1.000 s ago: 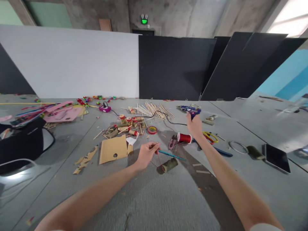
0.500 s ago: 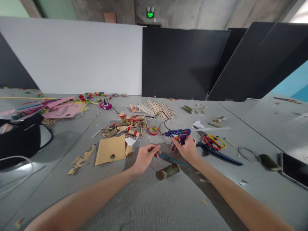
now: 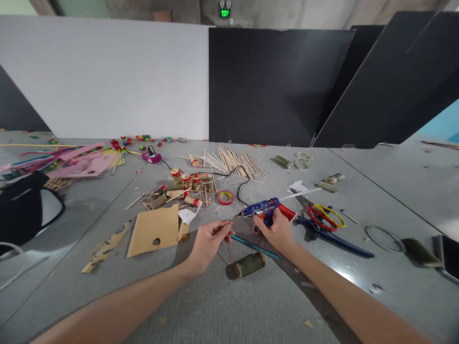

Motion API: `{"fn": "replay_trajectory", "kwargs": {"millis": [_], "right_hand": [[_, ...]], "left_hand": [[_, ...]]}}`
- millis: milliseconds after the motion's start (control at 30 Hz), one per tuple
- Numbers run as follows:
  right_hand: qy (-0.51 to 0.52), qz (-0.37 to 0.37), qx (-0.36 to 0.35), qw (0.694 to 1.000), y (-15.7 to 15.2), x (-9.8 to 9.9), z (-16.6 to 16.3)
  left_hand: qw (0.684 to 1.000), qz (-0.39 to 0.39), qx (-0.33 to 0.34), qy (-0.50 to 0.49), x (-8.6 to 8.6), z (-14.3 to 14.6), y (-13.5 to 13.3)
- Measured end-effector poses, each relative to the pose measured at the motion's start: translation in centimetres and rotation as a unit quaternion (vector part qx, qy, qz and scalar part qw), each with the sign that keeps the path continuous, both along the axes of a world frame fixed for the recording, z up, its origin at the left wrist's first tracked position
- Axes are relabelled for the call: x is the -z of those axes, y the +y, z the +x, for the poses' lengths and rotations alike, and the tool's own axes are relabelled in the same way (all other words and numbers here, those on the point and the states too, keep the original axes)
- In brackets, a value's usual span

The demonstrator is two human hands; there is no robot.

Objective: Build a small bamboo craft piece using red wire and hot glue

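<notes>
I had the left hand nearly closed, thumb and forefinger pinched together on a thin red thread that hung from the fingertips toward the bamboo tube. That tube lay on its side on the grey surface, just in front of both hands and between them. The right hand was wrapped around the grip of the blue glue gun, holding it above the surface with the nozzle aimed at the left fingertips. Nozzle and fingertips were close; I could not tell whether they touched.

A blue stick lay flat between the hands and the tube. A red spool sat just beyond the right hand, partly hidden by the gun. Scissors with red and yellow handles lay near, on the outer side of the right hand. A piece of brown cardboard rested just outside the left hand. A red tape roll lay a little beyond the left fingertips, and farther out past both hands was a heap of wooden sticks.
</notes>
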State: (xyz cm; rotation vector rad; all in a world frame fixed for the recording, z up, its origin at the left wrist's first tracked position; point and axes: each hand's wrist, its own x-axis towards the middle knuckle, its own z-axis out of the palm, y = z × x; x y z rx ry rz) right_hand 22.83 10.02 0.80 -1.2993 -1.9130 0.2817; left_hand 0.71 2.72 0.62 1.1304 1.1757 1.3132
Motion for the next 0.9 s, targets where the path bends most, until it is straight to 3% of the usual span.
{"fn": "replay_trajectory", "kwargs": {"millis": [300,633,900], "right_hand": [[0.011,0.002,0.019,1.0,-0.3,-0.2,-0.2],[-0.006,0.033,-0.019,0.999,-0.2,-0.5,-0.5],[0.019,-0.038,-0.008,0.999,-0.6,-1.1,-0.8]], "left_hand": [[1.0,-0.013,-0.025,-0.004,-0.1,-0.2,0.1],[0.999,-0.003,-0.027,-0.027,-0.1,0.0,0.3],[1.0,0.002,0.004,-0.005,-0.2,0.0,-0.2]]}}
